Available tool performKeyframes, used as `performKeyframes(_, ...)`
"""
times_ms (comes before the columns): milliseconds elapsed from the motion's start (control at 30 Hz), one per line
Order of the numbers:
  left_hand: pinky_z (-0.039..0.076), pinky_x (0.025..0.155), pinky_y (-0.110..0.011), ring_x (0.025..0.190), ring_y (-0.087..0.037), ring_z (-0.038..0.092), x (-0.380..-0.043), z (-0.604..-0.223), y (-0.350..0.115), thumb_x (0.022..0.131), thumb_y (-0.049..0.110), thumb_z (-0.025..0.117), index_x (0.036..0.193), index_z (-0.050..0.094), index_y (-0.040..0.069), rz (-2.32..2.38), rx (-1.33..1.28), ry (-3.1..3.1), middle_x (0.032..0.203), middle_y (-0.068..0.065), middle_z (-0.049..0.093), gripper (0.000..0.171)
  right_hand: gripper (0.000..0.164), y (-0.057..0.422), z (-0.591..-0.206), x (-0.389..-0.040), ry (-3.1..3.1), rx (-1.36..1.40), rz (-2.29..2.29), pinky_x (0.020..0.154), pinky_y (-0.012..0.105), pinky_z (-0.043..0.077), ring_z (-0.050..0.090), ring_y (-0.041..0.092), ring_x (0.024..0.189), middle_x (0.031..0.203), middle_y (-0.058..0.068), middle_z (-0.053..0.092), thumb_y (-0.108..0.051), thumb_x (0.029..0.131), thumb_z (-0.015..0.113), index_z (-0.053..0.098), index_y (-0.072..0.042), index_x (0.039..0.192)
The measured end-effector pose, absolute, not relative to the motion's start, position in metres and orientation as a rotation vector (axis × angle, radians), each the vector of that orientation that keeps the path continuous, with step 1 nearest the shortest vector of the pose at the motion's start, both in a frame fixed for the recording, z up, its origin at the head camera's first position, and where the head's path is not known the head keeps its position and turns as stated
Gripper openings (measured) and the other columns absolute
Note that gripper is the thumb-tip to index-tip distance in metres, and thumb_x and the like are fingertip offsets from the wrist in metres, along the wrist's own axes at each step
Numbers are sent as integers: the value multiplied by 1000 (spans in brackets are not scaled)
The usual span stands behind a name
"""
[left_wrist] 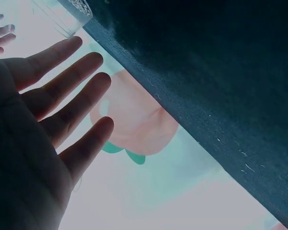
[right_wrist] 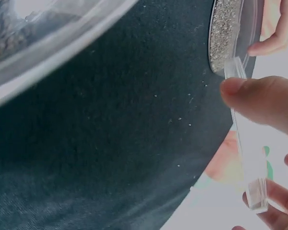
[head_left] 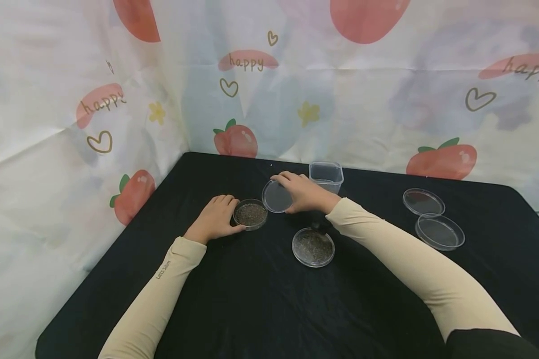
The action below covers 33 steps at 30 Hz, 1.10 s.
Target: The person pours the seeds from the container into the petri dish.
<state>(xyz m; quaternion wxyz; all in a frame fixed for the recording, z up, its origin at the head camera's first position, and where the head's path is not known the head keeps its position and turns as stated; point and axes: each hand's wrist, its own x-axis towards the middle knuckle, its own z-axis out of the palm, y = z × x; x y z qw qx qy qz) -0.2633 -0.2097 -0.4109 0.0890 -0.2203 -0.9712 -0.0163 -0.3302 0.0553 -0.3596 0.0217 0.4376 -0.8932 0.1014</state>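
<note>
Pinching a tilted clear lid point(head_left: 276, 197) in the right hand point(head_left: 303, 192), touched the granule-filled dish point(head_left: 251, 214) on the desk point(head_left: 247, 294) with the straight-fingered left hand point(head_left: 215, 217); seemed midway through lidding, next needing level lowering.

- You were at a makeshift tabletop booth; whether it stood in a home, lab or studio could not be told.
- Printed sheets walled you in: the left sheet point(head_left: 40, 174) ran along the surface's left edge, the back sheet point(head_left: 368, 99) along its far edge, both showing fruit, hearts and "happy".
- Black cloth point(head_left: 260, 304) covered your surface.
- Lab-style ware lay before you: a grain-filled dish point(head_left: 250, 214) towards the left edge and clear dishes point(head_left: 440, 232) near the far right corner.
</note>
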Motion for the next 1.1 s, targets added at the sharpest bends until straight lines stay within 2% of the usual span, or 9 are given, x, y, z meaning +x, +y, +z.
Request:
performKeyframes(200,35,108,-46,122,-30,48,-262,-410,-209,80,57,62,125,54,4,-56,-654,-2896,125,-14,55,70,95,52,-353,-323,-2696,1392,216,101,52,36,42,32,128,139,18,41,-23,65,86,35,-6,143)
performKeyframes(433,35,108,-47,122,-30,48,-263,-410,-209,80,59,61,125,54,5,-53,-652,-2901,126,-14,54,71,95,48,-349,-321,-2663,1347,119,101,53,37,43,34,128,138,21,43,-20,63,88,37,-5,142)
performKeyframes(567,34,109,-47,122,-30,47,-264,-411,-209,80,59,61,126,54,5,-60,-652,-2907,126,-14,54,71,94,46,-351,-322,-2684,1336,41,102,51,37,42,34,128,139,21,42,-19,65,87,36,-6,143)
performKeyframes(800,34,109,-47,122,-30,47,-264,-411,-209,81,59,61,126,53,5,-63,-649,-2912,127,-14,54,71,93,40,-354,-320,-2630,1341,-144,100,50,39,44,34,128,139,20,43,-21,64,87,37,-8,142)
performKeyframes(1100,33,110,-46,124,-31,47,-261,-407,-206,81,58,61,127,53,4,-42,-630,-2936,128,-14,54,72,91,30,-352,-314,-2605,1475,-33,103,52,35,41,31,129,139,17,42,-28,68,84,36,-10,143)
